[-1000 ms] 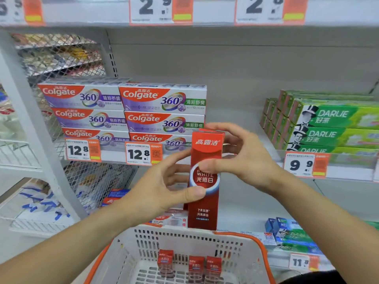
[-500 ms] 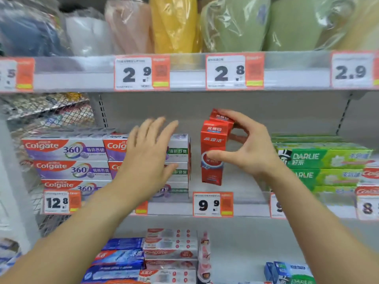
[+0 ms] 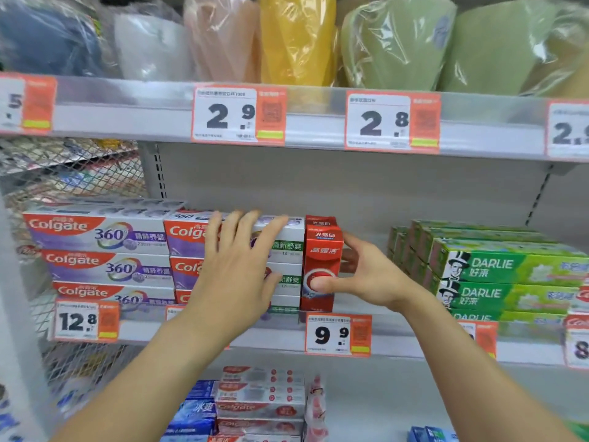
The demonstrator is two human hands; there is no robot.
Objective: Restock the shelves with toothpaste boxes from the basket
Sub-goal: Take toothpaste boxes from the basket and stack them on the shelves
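Note:
A red toothpaste box (image 3: 322,250) stands upright on the middle shelf (image 3: 398,338), right beside the stacked purple Colgate 360 boxes (image 3: 105,250). My right hand (image 3: 360,275) grips the red box, thumb on its front and fingers behind its right side. Another red box stands directly behind it. My left hand (image 3: 239,266) lies flat with straight fingers against the front of the Colgate stack next to the red box. The basket is out of view.
Green Darlie boxes (image 3: 510,272) are stacked on the same shelf to the right, with a gap between them and the red box. Price tags (image 3: 338,334) line the shelf edge. Bagged goods fill the shelf above, more toothpaste boxes (image 3: 258,400) the shelf below.
The view rose from the basket to the shelf. My right hand carried the red box up and set it down beside the Colgate stack. My left hand let go and moved onto the stack.

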